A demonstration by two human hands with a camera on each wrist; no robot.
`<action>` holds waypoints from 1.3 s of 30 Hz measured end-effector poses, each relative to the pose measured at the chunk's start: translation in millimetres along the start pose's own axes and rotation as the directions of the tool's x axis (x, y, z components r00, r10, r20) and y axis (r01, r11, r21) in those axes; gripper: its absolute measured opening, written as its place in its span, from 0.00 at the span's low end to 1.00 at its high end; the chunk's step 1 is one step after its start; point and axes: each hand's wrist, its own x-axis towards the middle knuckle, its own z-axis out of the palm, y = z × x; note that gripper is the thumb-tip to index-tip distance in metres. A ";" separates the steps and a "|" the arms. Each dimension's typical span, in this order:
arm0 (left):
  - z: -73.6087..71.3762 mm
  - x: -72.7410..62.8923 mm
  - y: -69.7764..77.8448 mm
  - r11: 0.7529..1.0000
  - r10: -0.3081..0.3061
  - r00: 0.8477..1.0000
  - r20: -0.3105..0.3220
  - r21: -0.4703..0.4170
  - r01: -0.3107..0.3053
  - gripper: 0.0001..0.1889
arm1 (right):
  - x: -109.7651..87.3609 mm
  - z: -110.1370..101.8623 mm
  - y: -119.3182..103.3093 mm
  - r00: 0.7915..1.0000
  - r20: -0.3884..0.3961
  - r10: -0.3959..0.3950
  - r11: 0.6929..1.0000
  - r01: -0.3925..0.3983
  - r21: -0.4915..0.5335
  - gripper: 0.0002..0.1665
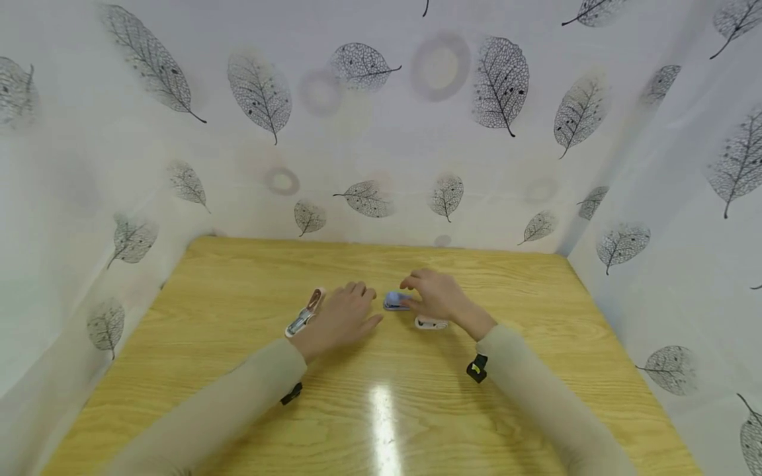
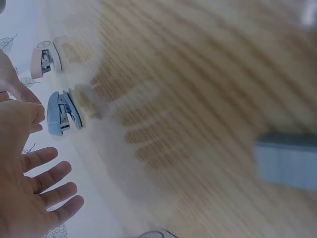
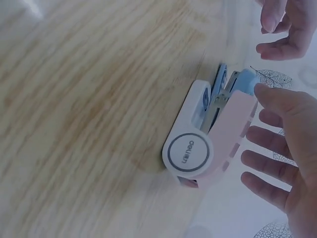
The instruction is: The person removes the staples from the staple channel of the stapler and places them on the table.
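On the wooden table lies a blue stapler [image 1: 394, 301], with a pink and white stapler [image 3: 190, 148] nearer the person and slightly to the right. My right hand [image 1: 438, 295] hovers over these two with loosely bent fingers; its thumb overlaps the blue stapler's end in the right wrist view. To the left of the blue stapler is my left hand [image 1: 344, 315], palm down, fingers spread and holding nothing. Both staplers show their metal parts between top and base in the left wrist view. A long white and brown object with a clear grey part [image 1: 305, 313] lies beside the left hand, partly covered by it.
A pale curtain [image 1: 381, 145] with a leaf print hangs behind the table [image 1: 238, 264] and along both sides. A grey block [image 2: 287, 161] shows at the right of the left wrist view. A bright reflection lies on the front tabletop.
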 end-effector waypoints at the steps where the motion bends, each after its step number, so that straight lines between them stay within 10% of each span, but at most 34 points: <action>1: 0.7 3.9 1.4 1.000 -0.002 1.000 0.015 -0.003 0.002 0.28 | 0.9 0.5 1.6 1.000 0.015 0.011 1.000 -0.011 -0.003 0.19; 19: 19.2 39.9 7.4 0.999 -0.044 0.997 0.056 -0.004 0.044 0.22 | 9.5 5.5 3.4 0.988 0.150 0.026 0.999 -0.021 -0.031 0.18; 39: 20.2 15.5 -4.3 1.000 0.016 1.000 0.000 0.006 -0.016 0.16 | 8.2 14.7 -10.7 0.994 0.088 -0.067 0.998 0.066 0.011 0.17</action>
